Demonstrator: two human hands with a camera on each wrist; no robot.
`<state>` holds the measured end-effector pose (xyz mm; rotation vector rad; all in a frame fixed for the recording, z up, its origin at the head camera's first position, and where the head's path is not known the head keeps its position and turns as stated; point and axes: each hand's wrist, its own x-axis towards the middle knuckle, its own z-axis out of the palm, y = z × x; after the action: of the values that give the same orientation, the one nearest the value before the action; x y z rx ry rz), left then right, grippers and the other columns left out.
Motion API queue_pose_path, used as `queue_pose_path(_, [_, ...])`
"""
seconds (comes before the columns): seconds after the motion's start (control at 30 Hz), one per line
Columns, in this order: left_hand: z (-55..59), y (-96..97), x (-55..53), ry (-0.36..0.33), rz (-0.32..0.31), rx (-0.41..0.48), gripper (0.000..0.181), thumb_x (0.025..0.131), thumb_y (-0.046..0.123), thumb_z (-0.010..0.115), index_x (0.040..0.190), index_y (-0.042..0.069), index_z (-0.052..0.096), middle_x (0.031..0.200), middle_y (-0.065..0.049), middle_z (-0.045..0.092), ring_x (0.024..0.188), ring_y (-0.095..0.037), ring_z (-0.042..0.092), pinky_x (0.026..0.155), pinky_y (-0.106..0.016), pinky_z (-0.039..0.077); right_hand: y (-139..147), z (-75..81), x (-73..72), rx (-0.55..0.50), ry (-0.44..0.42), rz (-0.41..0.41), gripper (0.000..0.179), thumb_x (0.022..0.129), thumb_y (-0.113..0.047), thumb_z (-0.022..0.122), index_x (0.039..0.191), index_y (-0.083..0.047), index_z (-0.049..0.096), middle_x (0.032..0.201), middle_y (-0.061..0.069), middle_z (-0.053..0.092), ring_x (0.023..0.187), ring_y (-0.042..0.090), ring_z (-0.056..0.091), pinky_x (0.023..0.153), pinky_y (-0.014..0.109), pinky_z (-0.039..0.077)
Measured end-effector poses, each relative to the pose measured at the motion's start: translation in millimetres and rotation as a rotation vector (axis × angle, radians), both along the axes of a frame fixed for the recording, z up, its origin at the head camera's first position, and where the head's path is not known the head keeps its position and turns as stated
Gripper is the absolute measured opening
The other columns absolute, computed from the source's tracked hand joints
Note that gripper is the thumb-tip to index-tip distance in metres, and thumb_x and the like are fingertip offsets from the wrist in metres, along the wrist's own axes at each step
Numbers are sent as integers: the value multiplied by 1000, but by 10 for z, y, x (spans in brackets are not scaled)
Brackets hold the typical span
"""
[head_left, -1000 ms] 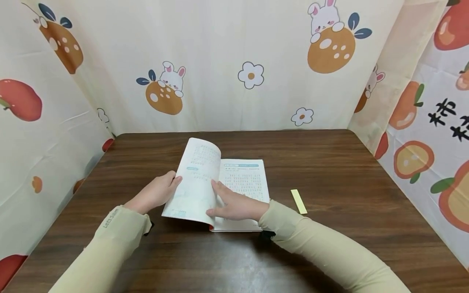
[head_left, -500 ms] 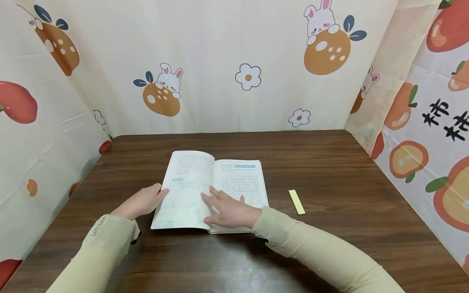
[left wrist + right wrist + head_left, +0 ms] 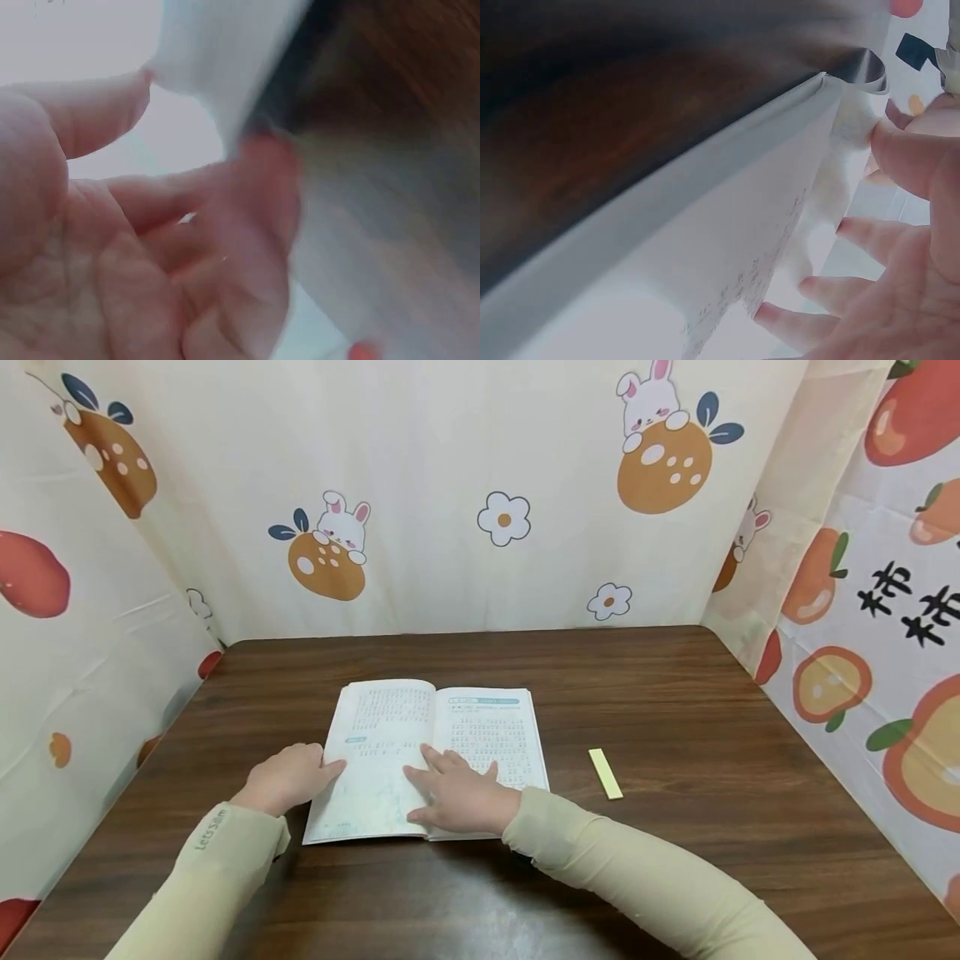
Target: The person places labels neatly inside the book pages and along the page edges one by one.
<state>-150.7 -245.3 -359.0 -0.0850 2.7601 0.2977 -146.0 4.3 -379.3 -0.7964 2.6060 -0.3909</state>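
Note:
An open book (image 3: 375, 785) with printed pages lies on the table, its left and right halves spread. At its left edge is my left hand (image 3: 288, 777), thumb on the page and fingers curled at the margin, so it pinches that side. The left wrist view shows the thumb (image 3: 97, 112) against the white page. My right hand (image 3: 465, 797) lies across the lower middle of the book, fingers spread and touching the pages near the spine. Part of the right page (image 3: 498, 727) is hidden under it. The right wrist view shows these fingertips (image 3: 769, 313) at the paper.
A narrow pale yellow strip (image 3: 605, 774) lies on the dark wooden table (image 3: 637, 693) to the right of the book. Patterned curtains (image 3: 420, 485) with fruit and rabbits stand behind and on both sides.
The left pages, raised and tilted a second ago, have come down flat on the left. My left hand moved left and down with them; my right hand shifted slightly left, its fingers more spread.

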Motion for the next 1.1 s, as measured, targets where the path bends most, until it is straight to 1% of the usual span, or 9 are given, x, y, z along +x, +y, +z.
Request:
queue_pose_path(0.07, [12,86,7,34,-15,-58,53,98,42,55,112,-8,62,101,-24,60,83,-34,57,66,-46,49,-20,-16,4,19,9,0,66,95,-54,58,154,-34,36,168,-3,13,152,33,22,100,82,20])
queue_pose_path(0.17, [50,256,4,86,-61,-111,63,96,45,58,126,-10,58,126,-31,54,103,-45,55,75,-58,51,-33,-30,5,40,23,1,65,95,-55,57,153,-35,36,168,-4,13,152,34,21,99,82,21])
queue_pose_path(0.3, [75,492,-41,142,-159,-94,58,97,44,58,128,-4,60,133,-26,55,112,-48,53,78,-62,51,-39,-39,11,50,41,11,64,96,-57,54,153,-35,36,168,-4,12,152,35,21,98,83,21])
queue_pose_path(0.43, [59,716,-123,175,-251,-58,51,98,46,55,127,5,62,131,-20,59,113,-46,54,79,-61,51,-34,-44,22,58,60,28,65,97,-57,51,155,-36,31,168,-4,12,152,36,19,97,84,21])
queue_pose_path(0.53, [45,858,-192,149,-272,-11,56,100,49,48,137,7,56,142,-22,52,123,-48,49,88,-63,48,-20,-46,30,63,76,32,67,97,-57,50,157,-37,25,168,-4,12,152,36,18,98,84,20])
queue_pose_path(0.63, [39,946,-260,95,-265,27,63,103,51,40,149,8,43,154,-27,36,135,-54,39,100,-67,40,-7,-44,37,56,82,37,68,98,-56,50,158,-38,21,168,-4,12,153,35,16,97,84,20])
queue_pose_path(0.77, [28,998,-333,42,-253,51,68,104,53,35,154,8,34,158,-32,25,136,-62,31,107,-69,32,3,-53,34,45,85,49,69,98,-55,50,158,-38,20,168,-3,10,153,34,15,97,84,21])
queue_pose_path(0.9, [1,1038,-371,27,-251,80,67,104,53,34,155,10,33,158,-31,26,141,-58,27,110,-66,29,14,-55,31,47,93,66,70,98,-55,51,158,-37,20,168,-1,7,153,35,15,94,84,24])
queue_pose_path(1.1, [-47,1036,-359,29,-274,76,58,105,51,35,150,17,46,154,-10,43,148,-47,20,112,-63,29,6,-51,38,34,71,86,73,99,-53,51,159,-36,14,168,0,1,153,36,12,93,85,22])
